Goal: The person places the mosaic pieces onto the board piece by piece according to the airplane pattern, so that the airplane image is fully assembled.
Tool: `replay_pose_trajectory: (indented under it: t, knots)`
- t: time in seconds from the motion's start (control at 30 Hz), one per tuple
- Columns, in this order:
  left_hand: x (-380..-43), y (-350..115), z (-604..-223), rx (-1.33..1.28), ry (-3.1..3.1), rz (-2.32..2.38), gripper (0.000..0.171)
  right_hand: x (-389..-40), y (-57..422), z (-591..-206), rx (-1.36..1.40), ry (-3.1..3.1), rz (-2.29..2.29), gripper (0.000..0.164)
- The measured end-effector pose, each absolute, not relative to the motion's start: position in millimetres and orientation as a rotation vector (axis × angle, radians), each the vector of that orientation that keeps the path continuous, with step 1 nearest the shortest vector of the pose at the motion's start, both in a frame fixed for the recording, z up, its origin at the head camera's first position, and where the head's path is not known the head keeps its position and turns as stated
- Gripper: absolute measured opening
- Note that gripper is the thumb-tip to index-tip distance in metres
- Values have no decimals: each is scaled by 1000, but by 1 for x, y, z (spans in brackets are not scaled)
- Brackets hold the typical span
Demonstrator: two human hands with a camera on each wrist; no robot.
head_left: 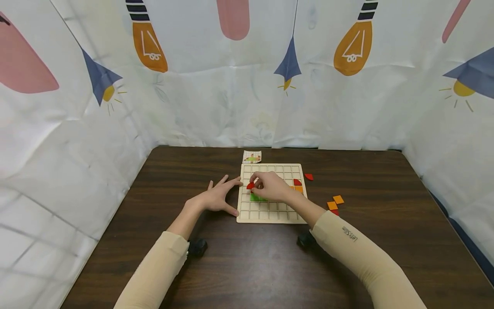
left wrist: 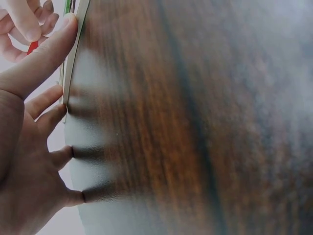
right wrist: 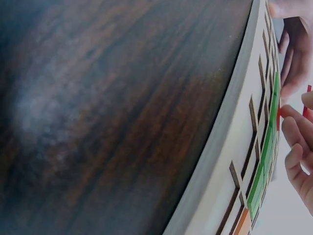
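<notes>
A pale wooden grid board (head_left: 272, 218) lies flat on the dark table. The thumb and fingers of my left hand (head_left: 214, 200) are spread along its left side, thumb and index fingertip at the edge. Between thumb and fingertips my right hand (head_left: 273, 187) pinches a small red piece (head_left: 250, 186) with a curved side, held over the board's left part. In the left wrist view a bit of that red piece (left wrist: 33, 47) shows under the fingers. Green pieces (head_left: 255, 197) lie in the grid just below it. Orange squares (head_left: 299, 189) and a red quarter-round piece (head_left: 297, 182) sit farther right, partly behind my right hand.
A small pattern card (head_left: 252, 158) lies beyond the board's far left corner. To the right of the board are a loose red piece (head_left: 309, 177), two orange squares (head_left: 338, 199) and another red piece (head_left: 335, 212), partly hidden. A patterned white curtain (head_left: 231, 107) stands behind the table.
</notes>
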State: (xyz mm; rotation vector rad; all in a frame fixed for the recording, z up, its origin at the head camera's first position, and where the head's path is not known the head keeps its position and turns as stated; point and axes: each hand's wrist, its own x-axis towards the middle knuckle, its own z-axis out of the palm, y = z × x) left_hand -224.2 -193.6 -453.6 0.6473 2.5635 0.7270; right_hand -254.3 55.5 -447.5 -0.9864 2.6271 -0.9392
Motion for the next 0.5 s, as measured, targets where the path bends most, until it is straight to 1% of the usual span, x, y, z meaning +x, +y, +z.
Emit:
replay_pose_trajectory:
  t: [0.3,0.5]
  knots:
    - [-223,-193,-452,643,2573,722,99,-251,52,-445,-1053,2686,-806,22]
    - [-223,-193,-453,649,2570,718,99,-246,48,-445,-1070,2712,-697,19]
